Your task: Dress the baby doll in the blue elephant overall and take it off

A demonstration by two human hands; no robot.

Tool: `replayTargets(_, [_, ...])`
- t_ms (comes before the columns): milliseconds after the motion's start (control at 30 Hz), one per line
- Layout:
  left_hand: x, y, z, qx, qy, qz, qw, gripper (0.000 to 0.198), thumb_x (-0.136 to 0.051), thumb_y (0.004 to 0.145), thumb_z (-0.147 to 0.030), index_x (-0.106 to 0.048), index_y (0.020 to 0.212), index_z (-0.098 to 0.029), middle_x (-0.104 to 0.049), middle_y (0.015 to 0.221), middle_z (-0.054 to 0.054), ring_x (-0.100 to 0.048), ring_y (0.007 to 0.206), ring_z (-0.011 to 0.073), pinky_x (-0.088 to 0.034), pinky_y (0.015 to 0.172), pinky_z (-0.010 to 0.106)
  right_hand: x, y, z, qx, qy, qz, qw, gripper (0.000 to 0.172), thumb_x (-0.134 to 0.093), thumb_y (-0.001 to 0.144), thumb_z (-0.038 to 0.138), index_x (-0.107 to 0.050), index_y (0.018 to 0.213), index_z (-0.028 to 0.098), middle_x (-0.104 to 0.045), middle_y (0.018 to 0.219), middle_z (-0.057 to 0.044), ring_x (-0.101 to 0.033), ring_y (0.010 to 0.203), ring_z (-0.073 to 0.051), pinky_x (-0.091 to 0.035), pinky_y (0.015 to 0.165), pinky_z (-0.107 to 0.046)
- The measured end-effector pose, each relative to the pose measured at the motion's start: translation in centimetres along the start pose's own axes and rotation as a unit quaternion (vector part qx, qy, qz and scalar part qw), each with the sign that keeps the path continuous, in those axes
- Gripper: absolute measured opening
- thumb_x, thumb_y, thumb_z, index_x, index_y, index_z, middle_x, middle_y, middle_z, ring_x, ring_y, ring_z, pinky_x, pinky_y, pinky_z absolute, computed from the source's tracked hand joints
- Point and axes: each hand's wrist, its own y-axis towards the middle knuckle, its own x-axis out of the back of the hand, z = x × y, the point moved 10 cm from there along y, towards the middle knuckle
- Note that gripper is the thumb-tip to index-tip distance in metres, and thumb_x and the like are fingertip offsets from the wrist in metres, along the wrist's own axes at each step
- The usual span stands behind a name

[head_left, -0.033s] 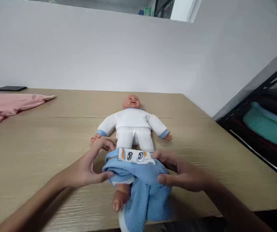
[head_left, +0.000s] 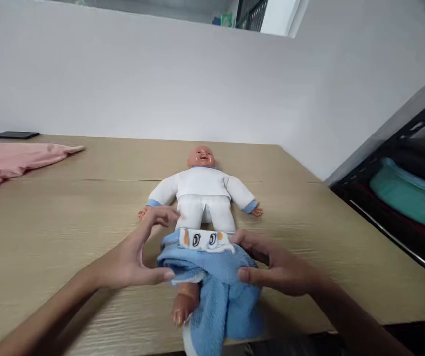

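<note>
Holding a blue fleece garment (head_left: 219, 289) by its waist with 2 hands, over the legs of a doll (head_left: 203, 190) lying face up on a wooden table (head_left: 49, 232).

Gripped on one side by the left hand (head_left: 132, 259), half closed, with thumb on the blue cloth and fingers curled round the edge beside the doll's hip. Gripped on the other side by the right hand (head_left: 277, 267), likewise half closed. Bunched around the doll's thighs, showing a white waistband with 2 printed eyes, with 1 bare foot (head_left: 182, 306) poking out below, near the table's front edge. Far left, a pink cloth (head_left: 8, 160) with a dark phone (head_left: 15, 135) behind it. At right, a black shelf (head_left: 360, 178) holding teal fabric (head_left: 408, 198).
</note>
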Motion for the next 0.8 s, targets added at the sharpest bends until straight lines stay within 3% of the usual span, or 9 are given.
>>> replayTargets(100, [-0.5, 2.5, -3.0, 0.011, 0.019, 0.008, 1.000, 0.107, -0.101, 0.076, -0.058, -0.039, 0.161, -0.037, -0.043, 0.165, 0.010, -0.043, 0.150, 0.0363, -0.042, 0.121, 0.046, -0.5, 0.2, 0.8, 0.015, -0.016, -0.031, 0.999, 0.043, -0.088, 0.095, 0.047, -0.063, 0.124, 0.026, -0.053, 0.102, 0.002, -0.052, 0.094, -0.016, -0.044, 0.085, -0.028])
replayTargets(133, [-1.3, 3.5, -3.7, 0.020, 0.021, 0.045, 0.999, 0.100, -0.102, 0.075, -0.057, -0.048, 0.156, -0.035, -0.052, 0.158, 0.008, -0.051, 0.142, 0.0344, -0.046, 0.114, 0.042, -0.6, 0.2, 1.2, 0.019, -0.019, -0.040, 0.999, 0.044, -0.089, 0.094, 0.046, -0.063, 0.124, 0.026, -0.054, 0.102, 0.003, -0.054, 0.095, -0.016, -0.045, 0.086, -0.028])
replayTargets(200, [-3.6, 5.1, -4.6, 0.046, 0.017, 0.155, 0.987, 0.070, -0.099, 0.078, -0.058, -0.067, 0.133, -0.029, -0.068, 0.118, 0.002, -0.063, 0.106, 0.0251, -0.051, 0.088, 0.032, -0.5, 0.1, 1.7, 0.018, -0.032, -0.069, 0.997, 0.045, -0.090, 0.093, 0.046, -0.063, 0.124, 0.028, -0.057, 0.103, 0.003, -0.056, 0.097, -0.017, -0.046, 0.087, -0.029])
replayTargets(300, [-5.7, 6.3, -4.8, 0.071, -0.022, 0.262, 0.962, 0.046, -0.093, 0.084, -0.058, -0.068, 0.098, -0.023, -0.052, 0.080, -0.006, -0.050, 0.074, 0.0154, -0.037, 0.064, 0.027, 0.1, -0.2, 2.1, 0.010, -0.039, -0.088, 0.995, 0.046, -0.094, 0.088, 0.045, -0.063, 0.115, 0.026, -0.058, 0.101, 0.003, -0.056, 0.095, -0.017, -0.046, 0.085, -0.029])
replayTargets(467, [-6.2, 6.1, -3.3, 0.052, -0.100, 0.278, 0.954, 0.037, -0.085, 0.092, -0.049, -0.063, 0.105, -0.022, -0.051, 0.091, -0.004, -0.051, 0.084, 0.0162, -0.043, 0.073, 0.026, 0.6, -0.9, 1.0, 0.010, -0.024, -0.024, 0.999, 0.034, -0.084, 0.097, 0.048, -0.063, 0.102, 0.022, -0.057, 0.099, 0.001, -0.055, 0.096, -0.018, -0.044, 0.089, -0.030])
replayTargets(567, [-6.6, 5.5, -2.0, 0.063, -0.085, 0.269, 0.957, 0.037, -0.082, 0.094, -0.051, -0.063, 0.110, -0.023, -0.053, 0.093, -0.003, -0.053, 0.087, 0.0172, -0.045, 0.076, 0.026, 1.5, -1.1, 0.3, 0.005, -0.019, -0.043, 0.999, 0.033, -0.079, 0.101, 0.050, -0.062, 0.103, 0.021, -0.056, 0.100, 0.001, -0.055, 0.098, -0.018, -0.045, 0.090, -0.030])
replayTargets(633, [-7.0, 5.4, -1.6, 0.072, -0.103, 0.260, 0.957, 0.048, -0.088, 0.089, -0.053, -0.063, 0.117, -0.024, -0.058, 0.098, -0.002, -0.058, 0.090, 0.0185, -0.048, 0.077, 0.026, 1.8, -1.1, 0.2, -0.002, -0.010, -0.059, 0.998, 0.036, -0.080, 0.100, 0.052, -0.061, 0.101, 0.021, -0.056, 0.097, 0.002, -0.055, 0.094, -0.017, -0.045, 0.085, -0.028])
replayTargets(700, [-8.0, 5.4, -1.6, 0.073, -0.139, 0.267, 0.951, 0.062, -0.098, 0.078, -0.055, -0.064, 0.119, -0.024, -0.064, 0.101, -0.001, -0.063, 0.092, 0.0206, -0.051, 0.076, 0.027, 0.9, -1.0, 0.3, -0.026, -0.027, -0.028, 0.999, 0.038, -0.081, 0.098, 0.055, -0.063, 0.099, 0.021, -0.056, 0.092, 0.002, -0.054, 0.086, -0.015, -0.044, 0.076, -0.026])
replayTargets(800, [-9.9, 5.3, -2.4, 0.046, -0.175, 0.321, 0.930, 0.058, -0.104, 0.069, -0.056, -0.068, 0.100, -0.022, -0.070, 0.093, 0.001, -0.066, 0.085, 0.0218, -0.052, 0.070, 0.028, -1.2, -1.1, 1.0, -0.053, -0.106, 0.045, 0.992, 0.043, -0.088, 0.089, 0.059, -0.069, 0.085, 0.021, -0.057, 0.077, 0.004, -0.051, 0.071, -0.014, -0.042, 0.065, -0.026])
